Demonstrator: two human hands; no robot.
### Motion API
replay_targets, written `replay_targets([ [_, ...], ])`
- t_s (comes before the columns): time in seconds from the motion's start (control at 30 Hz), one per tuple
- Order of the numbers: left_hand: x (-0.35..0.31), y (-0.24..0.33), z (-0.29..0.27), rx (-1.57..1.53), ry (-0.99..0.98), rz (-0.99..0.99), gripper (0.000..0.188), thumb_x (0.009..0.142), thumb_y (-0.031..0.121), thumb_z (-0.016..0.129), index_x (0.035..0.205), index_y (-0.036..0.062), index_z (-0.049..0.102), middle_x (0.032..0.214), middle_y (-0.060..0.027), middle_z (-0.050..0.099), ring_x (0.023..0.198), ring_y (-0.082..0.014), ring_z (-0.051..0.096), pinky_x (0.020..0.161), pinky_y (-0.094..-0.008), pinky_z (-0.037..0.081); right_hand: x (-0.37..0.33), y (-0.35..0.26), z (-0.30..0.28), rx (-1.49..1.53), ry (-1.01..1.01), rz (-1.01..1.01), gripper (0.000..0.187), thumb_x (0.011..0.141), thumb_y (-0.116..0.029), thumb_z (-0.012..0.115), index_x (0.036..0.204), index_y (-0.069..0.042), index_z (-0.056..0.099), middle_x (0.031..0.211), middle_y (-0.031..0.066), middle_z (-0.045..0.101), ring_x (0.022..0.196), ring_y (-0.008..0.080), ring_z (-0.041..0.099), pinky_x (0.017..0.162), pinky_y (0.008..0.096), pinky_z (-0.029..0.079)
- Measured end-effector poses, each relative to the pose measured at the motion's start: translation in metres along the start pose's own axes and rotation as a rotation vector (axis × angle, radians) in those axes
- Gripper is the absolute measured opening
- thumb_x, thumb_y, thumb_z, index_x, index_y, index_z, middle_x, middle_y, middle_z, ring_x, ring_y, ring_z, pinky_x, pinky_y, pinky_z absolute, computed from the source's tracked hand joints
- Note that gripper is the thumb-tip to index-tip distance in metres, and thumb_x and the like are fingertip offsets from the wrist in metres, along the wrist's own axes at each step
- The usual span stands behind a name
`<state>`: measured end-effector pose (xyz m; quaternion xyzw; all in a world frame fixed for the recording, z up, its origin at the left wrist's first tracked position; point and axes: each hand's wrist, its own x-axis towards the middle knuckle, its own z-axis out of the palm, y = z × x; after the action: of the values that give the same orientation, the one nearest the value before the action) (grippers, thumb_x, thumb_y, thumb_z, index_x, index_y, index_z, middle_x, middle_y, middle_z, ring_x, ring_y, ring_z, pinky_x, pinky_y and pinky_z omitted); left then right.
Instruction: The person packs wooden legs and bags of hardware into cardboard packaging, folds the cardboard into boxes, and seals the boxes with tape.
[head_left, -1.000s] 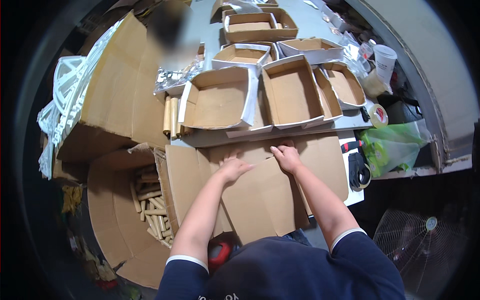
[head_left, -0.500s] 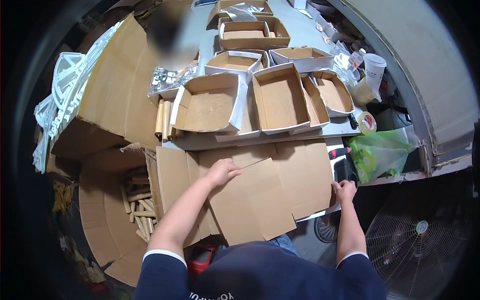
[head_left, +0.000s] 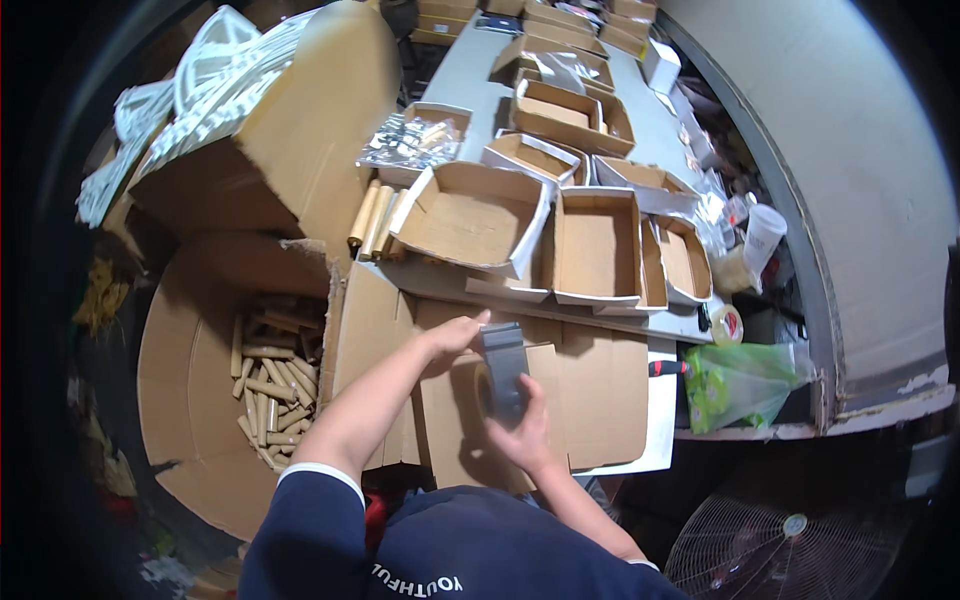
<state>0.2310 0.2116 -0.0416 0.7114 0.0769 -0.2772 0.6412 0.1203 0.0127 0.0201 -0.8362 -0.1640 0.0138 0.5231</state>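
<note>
My right hand (head_left: 523,430) is closed around a dark grey tape dispenser (head_left: 506,375), held upright over the cardboard; a tan roll edge shows on its left side. My left hand (head_left: 456,336) is at the dispenser's upper left, its fingers bent together and partly hidden; what they grip, if anything, I cannot make out. Under both hands lies a flat, creased sheet of brown cardboard (head_left: 600,400), with a folded flap (head_left: 545,400) on top of it.
Several open cardboard trays (head_left: 597,245) stand beyond the sheet. At left, a large carton (head_left: 200,400) holds many brown cylinders. On the right are a clear tape roll (head_left: 727,325), a red-handled tool (head_left: 668,368), a green-filled plastic bag (head_left: 745,385) and a caged fan (head_left: 790,540).
My right hand has lifted the tape dispenser from the right edge and brought it left, over the cardboard, beside my left hand. The whole view has shifted, showing more of the table's far end.
</note>
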Motion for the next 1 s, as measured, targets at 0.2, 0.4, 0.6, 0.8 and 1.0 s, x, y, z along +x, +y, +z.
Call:
replay_targets([
  [0.2, -0.021, 0.029, -0.007, -0.488, -0.246, -0.132, 0.038, 0.086, 0.052, 0.052, 0.098, 0.0181, 0.064, 0.091, 0.0054, 0.063, 0.077, -0.004, 0.052, 0.063, -0.0225, 0.039, 0.008, -0.008, 0.007, -0.195, -0.026, -0.095, 0.067, 0.064, -0.014, 0.069, 0.123, -0.004, 0.038, 0.108, 0.0209, 0.051, 0.1, 0.0356, 0.051, 0.086, 0.0406, 0.043],
  [0.4, -0.02, 0.027, -0.013, -0.158, -0.187, -0.025, 0.03, 0.088, 0.033, 0.056, 0.081, 0.0064, 0.068, 0.073, 0.0007, 0.063, 0.064, -0.0082, 0.056, 0.055, -0.0238, 0.044, 0.009, -0.025, 0.003, -0.337, -0.06, 0.013, 0.067, 0.065, -0.018, 0.069, 0.125, -0.009, 0.042, 0.105, 0.0227, 0.049, 0.096, 0.0377, 0.051, 0.085, 0.0413, 0.043],
  [0.6, 0.014, -0.004, -0.004, 0.291, 0.017, 0.206, 0.036, 0.088, 0.029, 0.055, 0.074, -0.0027, 0.065, 0.065, -0.008, 0.062, 0.057, -0.0162, 0.056, 0.056, -0.0311, 0.048, -0.035, -0.047, -0.016, -0.499, -0.166, 0.095, 0.065, 0.066, -0.023, 0.068, 0.125, -0.008, 0.047, 0.123, 0.0235, 0.039, 0.104, 0.0402, 0.051, 0.083, 0.0437, 0.048],
  [0.8, 0.024, -0.016, 0.004, 0.686, 0.002, 0.165, 0.033, 0.085, 0.032, 0.055, 0.075, 0.0018, 0.063, 0.082, -0.0176, 0.064, 0.078, -0.0297, 0.061, 0.069, -0.0374, 0.046, -0.018, -0.054, -0.009, -0.553, -0.251, 0.227, 0.06, 0.071, -0.026, 0.062, 0.126, -0.005, 0.045, 0.131, 0.0178, 0.04, 0.105, 0.0374, 0.053, 0.085, 0.0427, 0.047],
  [1.0, 0.027, -0.012, 0.009, 0.989, 0.145, 0.157, 0.029, 0.085, 0.028, 0.051, 0.077, 0.0025, 0.063, 0.09, -0.019, 0.064, 0.089, -0.0318, 0.061, 0.076, -0.0413, 0.047, -0.004, -0.044, -0.004, -0.614, -0.327, 0.256, 0.063, 0.071, -0.029, 0.061, 0.125, -0.001, 0.044, 0.13, 0.0193, 0.041, 0.105, 0.037, 0.053, 0.086, 0.0425, 0.046],
])
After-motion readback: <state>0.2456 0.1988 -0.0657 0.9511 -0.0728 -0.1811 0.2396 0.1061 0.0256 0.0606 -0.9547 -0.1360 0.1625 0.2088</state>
